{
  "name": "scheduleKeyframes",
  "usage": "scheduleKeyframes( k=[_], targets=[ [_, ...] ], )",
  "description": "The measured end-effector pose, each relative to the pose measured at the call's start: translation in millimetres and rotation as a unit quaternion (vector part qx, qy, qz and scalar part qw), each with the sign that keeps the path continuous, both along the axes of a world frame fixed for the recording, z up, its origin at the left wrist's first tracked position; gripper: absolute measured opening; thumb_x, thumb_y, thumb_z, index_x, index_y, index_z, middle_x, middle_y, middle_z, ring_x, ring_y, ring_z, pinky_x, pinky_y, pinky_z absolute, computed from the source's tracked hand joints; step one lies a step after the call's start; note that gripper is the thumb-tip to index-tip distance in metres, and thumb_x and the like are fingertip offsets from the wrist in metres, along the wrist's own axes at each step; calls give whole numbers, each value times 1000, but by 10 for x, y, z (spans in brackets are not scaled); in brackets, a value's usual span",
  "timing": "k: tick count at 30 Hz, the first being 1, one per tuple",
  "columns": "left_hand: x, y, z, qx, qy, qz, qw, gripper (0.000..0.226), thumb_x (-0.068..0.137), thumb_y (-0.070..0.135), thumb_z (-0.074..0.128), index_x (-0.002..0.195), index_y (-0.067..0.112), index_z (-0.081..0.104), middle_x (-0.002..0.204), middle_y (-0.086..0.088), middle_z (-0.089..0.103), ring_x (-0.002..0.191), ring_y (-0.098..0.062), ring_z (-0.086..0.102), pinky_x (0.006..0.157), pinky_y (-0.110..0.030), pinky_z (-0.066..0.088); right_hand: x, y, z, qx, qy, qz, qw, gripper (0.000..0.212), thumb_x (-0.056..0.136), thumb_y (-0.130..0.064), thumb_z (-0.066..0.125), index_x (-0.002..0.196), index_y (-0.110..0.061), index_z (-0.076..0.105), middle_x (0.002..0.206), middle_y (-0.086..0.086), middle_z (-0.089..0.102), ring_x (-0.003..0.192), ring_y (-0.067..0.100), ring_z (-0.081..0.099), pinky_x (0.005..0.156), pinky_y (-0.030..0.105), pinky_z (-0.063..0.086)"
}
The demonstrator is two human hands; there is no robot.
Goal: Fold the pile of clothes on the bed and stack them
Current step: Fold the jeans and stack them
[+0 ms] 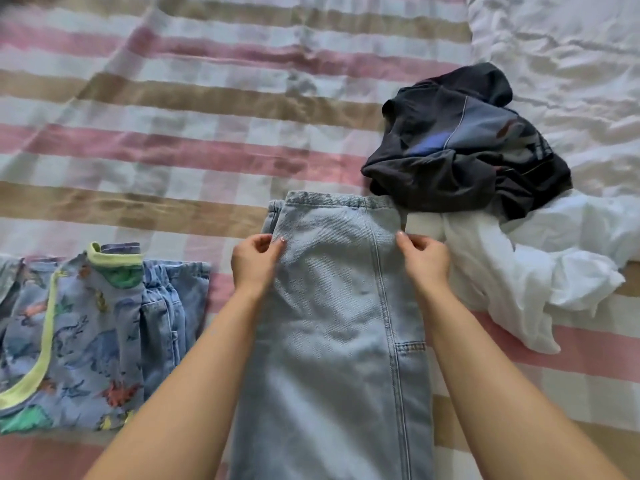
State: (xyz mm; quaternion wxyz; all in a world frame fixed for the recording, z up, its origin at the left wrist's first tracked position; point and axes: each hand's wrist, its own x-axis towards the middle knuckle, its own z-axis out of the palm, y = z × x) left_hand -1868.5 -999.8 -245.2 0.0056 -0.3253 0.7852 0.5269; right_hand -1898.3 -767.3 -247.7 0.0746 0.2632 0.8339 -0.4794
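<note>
Light blue jeans [332, 323] lie lengthwise on the bed in front of me, legs folded together, hem end pointing away. My left hand [254, 261] pinches the left edge of the denim near the far end. My right hand [424, 259] pinches the right edge at the same height. At the left sits a folded stack: a dinosaur-print top [79, 337] with a neon yellow trim on top of folded jeans [173, 299]. A crumpled dark garment [464, 143] and a crumpled white garment [540, 271] lie unfolded at the right.
The bed carries a pink, tan and white striped cover [173, 109]. A rumpled white sheet [561, 46] fills the far right corner. The striped cover stretches bare beyond the jeans and to the far left.
</note>
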Motion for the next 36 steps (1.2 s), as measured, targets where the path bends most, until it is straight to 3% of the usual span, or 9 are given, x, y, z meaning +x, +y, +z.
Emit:
scheduleKeyframes(
  k=[6, 10, 14, 18, 23, 26, 28, 33, 36],
  targets=[
    [-12, -125, 75, 26, 76, 43, 996, 7, 81, 5, 66, 85, 10, 68, 73, 6, 65, 56, 8, 53, 60, -11, 44, -62, -163, 86, -83, 86, -6, 993, 7, 84, -12, 65, 88, -7, 67, 73, -5, 66, 61, -7, 55, 64, 17, 45],
    [37, -223, 10, 27, 29, 26, 999, 10, 82, 2, 64, 87, 10, 67, 86, -8, 69, 69, -9, 59, 67, -21, 49, -75, -282, 31, -58, 45, -7, 997, 3, 84, -11, 65, 85, -8, 66, 81, 11, 68, 74, 16, 58, 74, 36, 49],
    [-154, -253, -74, -9, -7, -19, 1000, 9, 77, 6, 69, 87, 8, 69, 86, -11, 70, 73, -17, 60, 72, -30, 49, -131, -282, -19, 36, 38, 11, 999, 16, 83, -10, 62, 96, -2, 69, 93, 14, 70, 81, 20, 61, 72, 26, 43],
    [-369, -268, -73, -46, 14, -12, 999, 19, 77, 11, 71, 95, 6, 68, 92, -12, 69, 81, -20, 62, 81, -32, 51, -237, -286, 7, 75, 39, 35, 996, 27, 83, -14, 63, 106, -3, 68, 104, 14, 70, 98, 26, 63, 84, 30, 46],
    [-565, -276, -91, 71, -35, 51, 996, 16, 80, 16, 71, 88, 3, 68, 87, -15, 68, 83, -20, 59, 84, -36, 50, -452, -274, -83, 17, -47, -8, 999, 34, 79, -32, 71, 103, -8, 70, 101, 11, 71, 94, 23, 65, 79, 28, 47],
    [-565, -299, -70, 177, -51, 62, 981, 11, 80, 3, 69, 73, 7, 62, 59, -2, 67, 64, -17, 63, 66, -28, 54, -497, -336, -108, -17, -63, 2, 998, 22, 76, -28, 74, 86, -8, 71, 89, 12, 72, 74, 19, 62, 68, 33, 48],
    [-552, -317, -38, 193, -39, 74, 978, 12, 80, -4, 66, 73, 6, 61, 58, -1, 64, 56, -14, 61, 64, -27, 52, -481, -385, -99, -61, -31, -8, 998, 13, 78, -22, 73, 83, -10, 70, 86, 12, 72, 73, 18, 60, 73, 37, 52],
    [-622, -359, -2, 110, 48, 100, 988, 13, 77, -1, 70, 89, -2, 67, 70, -5, 61, 61, -12, 53, 70, -28, 48, -572, -480, -66, -114, 41, -8, 993, 16, 81, -13, 68, 93, -2, 70, 83, 7, 67, 76, 17, 56, 71, 33, 47],
    [-657, -290, -89, 41, 34, 74, 996, 18, 77, 4, 71, 93, -4, 68, 82, -13, 67, 66, -15, 57, 73, -27, 48, -619, -495, -146, -17, 12, 6, 1000, 16, 83, -23, 67, 88, -7, 69, 79, 8, 65, 74, 20, 55, 67, 28, 40]
  ],
)
